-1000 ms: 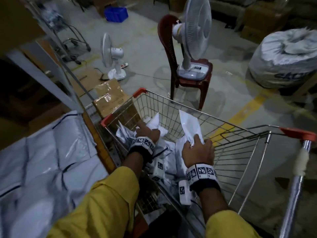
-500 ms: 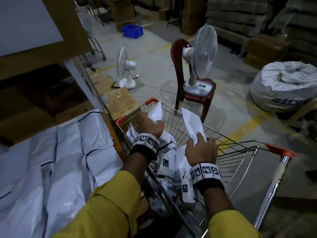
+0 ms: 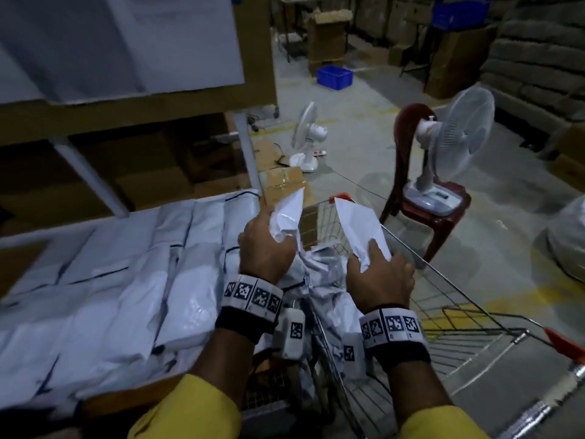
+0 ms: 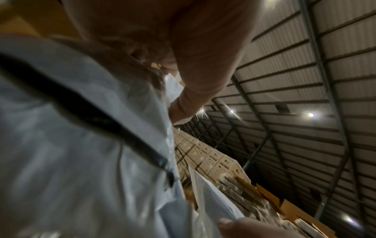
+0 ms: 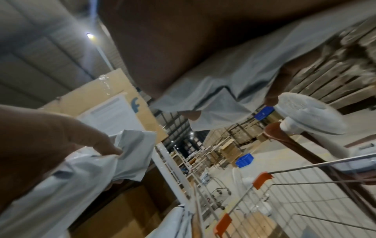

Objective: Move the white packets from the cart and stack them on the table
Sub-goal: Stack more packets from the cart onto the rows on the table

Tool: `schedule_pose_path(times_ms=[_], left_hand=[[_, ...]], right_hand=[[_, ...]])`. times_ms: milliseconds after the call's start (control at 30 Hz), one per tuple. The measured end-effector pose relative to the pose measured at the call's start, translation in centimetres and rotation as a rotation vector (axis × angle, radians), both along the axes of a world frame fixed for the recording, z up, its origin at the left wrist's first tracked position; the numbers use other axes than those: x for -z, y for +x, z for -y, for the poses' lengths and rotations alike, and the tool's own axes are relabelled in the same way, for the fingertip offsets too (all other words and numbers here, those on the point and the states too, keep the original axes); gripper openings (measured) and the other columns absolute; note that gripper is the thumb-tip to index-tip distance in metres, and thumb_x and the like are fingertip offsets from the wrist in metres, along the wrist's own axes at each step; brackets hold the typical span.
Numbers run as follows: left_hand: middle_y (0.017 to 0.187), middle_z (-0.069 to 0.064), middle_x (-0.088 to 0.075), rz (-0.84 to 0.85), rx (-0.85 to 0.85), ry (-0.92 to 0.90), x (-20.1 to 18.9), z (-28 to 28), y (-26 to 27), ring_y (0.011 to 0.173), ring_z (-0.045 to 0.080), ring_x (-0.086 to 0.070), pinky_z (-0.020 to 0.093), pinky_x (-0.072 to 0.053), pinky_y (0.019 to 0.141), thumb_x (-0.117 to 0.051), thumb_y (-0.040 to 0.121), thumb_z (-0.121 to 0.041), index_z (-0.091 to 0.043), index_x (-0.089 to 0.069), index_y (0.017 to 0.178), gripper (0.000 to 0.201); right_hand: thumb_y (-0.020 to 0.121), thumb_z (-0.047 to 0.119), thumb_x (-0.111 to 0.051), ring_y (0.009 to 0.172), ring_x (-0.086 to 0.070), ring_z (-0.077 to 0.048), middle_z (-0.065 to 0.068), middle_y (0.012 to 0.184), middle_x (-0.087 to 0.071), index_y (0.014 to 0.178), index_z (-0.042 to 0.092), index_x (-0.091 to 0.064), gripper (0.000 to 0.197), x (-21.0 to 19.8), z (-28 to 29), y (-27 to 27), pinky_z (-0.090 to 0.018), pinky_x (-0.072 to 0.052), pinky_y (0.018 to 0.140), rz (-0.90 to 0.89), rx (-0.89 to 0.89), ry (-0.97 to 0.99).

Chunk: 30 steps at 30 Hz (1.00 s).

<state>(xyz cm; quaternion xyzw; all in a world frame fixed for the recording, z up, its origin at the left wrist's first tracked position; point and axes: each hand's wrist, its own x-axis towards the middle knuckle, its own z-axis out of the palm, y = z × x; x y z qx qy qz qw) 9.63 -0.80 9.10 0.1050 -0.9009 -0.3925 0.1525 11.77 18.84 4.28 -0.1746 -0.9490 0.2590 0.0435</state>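
Note:
My left hand (image 3: 269, 245) grips the crumpled end of a white packet (image 3: 289, 213) lifted above the wire cart (image 3: 443, 299). My right hand (image 3: 378, 274) grips the end of a second white packet (image 3: 357, 226) beside it, over the cart's middle. More white packets (image 3: 319, 267) hang and lie below both hands inside the cart. The table (image 3: 133, 397) on the left is covered with rows of white packets (image 3: 126, 280). In the left wrist view a packet (image 4: 81, 145) fills the frame under my fingers (image 4: 191, 103). The right wrist view shows my fingers (image 5: 272, 96) curled over the held packet (image 5: 223, 83).
A shelf frame (image 3: 250, 160) and cardboard boxes (image 3: 285, 182) stand behind the table. A red chair (image 3: 437, 213) carries a white fan (image 3: 459, 131), and another fan (image 3: 307, 137) stands on the floor. The cart's handle (image 3: 563, 343) is at lower right. A large white sack (image 3: 566, 242) lies at the right edge.
Both hands have risen out of the cart, each pulling up a white packet, and shifted left towards the table. My head has turned left, bringing the table's packets into view.

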Motion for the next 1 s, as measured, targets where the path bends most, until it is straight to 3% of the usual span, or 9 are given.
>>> schedule_pose_path(times_ms=[133,200,333,500,633,833,1000], left_hand=[[0.136,0.007,-0.061,-0.069,-0.122,0.015,-1.5,3.6,4.2,0.125,0.032,-0.055,0.043,-0.049,0.102,-0.066,0.078,-0.038,-0.024,-0.049,0.144,0.069],[0.142,0.01,-0.055,-0.104,-0.22,0.057,-2.4,5.4,6.3,0.128,0.033,-0.052,0.038,-0.047,0.102,-0.07,0.083,-0.031,-0.022,-0.036,0.151,0.076],[0.125,0.015,-0.059,-0.199,-0.384,0.173,-4.0,9.5,10.2,0.105,0.033,-0.061,0.029,-0.044,0.075,-0.075,0.084,-0.022,-0.022,-0.035,0.13,0.061],[0.115,0.007,-0.065,-0.182,-0.497,0.168,-3.9,16.5,13.1,0.091,0.02,-0.058,0.026,-0.04,0.072,-0.079,0.082,-0.026,-0.022,-0.044,0.12,0.052],[0.117,0.007,-0.063,-0.151,-0.518,0.119,-2.4,22.2,14.1,0.102,0.028,-0.061,0.029,-0.042,0.079,-0.08,0.079,-0.026,-0.022,-0.05,0.119,0.051],[0.121,0.007,-0.063,-0.102,-0.451,0.107,-1.5,29.9,14.1,0.106,0.027,-0.06,0.027,-0.041,0.081,-0.081,0.08,-0.026,-0.021,-0.053,0.121,0.049],[0.124,0.008,-0.061,-0.092,-0.417,0.099,-0.9,34.6,13.7,0.107,0.027,-0.059,0.029,-0.043,0.082,-0.082,0.079,-0.027,-0.022,-0.053,0.122,0.051]], right_hand=[[0.089,0.053,-0.047,0.124,-0.037,-0.039,-0.02,0.135,-0.042,0.145,0.03,-0.045,0.06,-2.5,2.6,1.5,-0.048,-0.031,0.106,-0.043,-0.099,0.011],[0.089,0.053,-0.049,0.124,-0.037,-0.039,-0.02,0.134,-0.042,0.144,0.03,-0.046,0.059,-3.5,4.3,2.3,-0.047,-0.032,0.105,-0.065,-0.155,0.008],[0.089,0.054,-0.051,0.13,-0.03,-0.038,-0.018,0.14,-0.038,0.146,0.032,-0.043,0.061,-5.3,8.1,3.7,-0.048,-0.029,0.109,-0.094,-0.264,-0.037],[0.09,0.057,-0.053,0.132,-0.028,-0.037,-0.019,0.141,-0.036,0.148,0.031,-0.04,0.065,-6.3,12.6,4.6,-0.047,-0.029,0.112,-0.096,-0.339,-0.046],[0.085,0.067,-0.052,0.136,-0.024,-0.039,-0.019,0.145,-0.032,0.152,0.034,-0.035,0.076,-3.9,15.8,4.0,-0.049,-0.03,0.113,0.008,-0.316,0.041],[0.085,0.076,-0.045,0.139,-0.028,-0.042,-0.02,0.154,-0.032,0.151,0.036,-0.035,0.078,2.7,19.6,4.2,-0.051,-0.027,0.113,0.226,-0.304,0.162],[0.094,0.065,-0.042,0.137,-0.03,-0.04,-0.012,0.158,-0.029,0.153,0.037,-0.03,0.066,5.2,21.7,5.2,-0.052,-0.031,0.112,0.24,-0.246,0.153]])
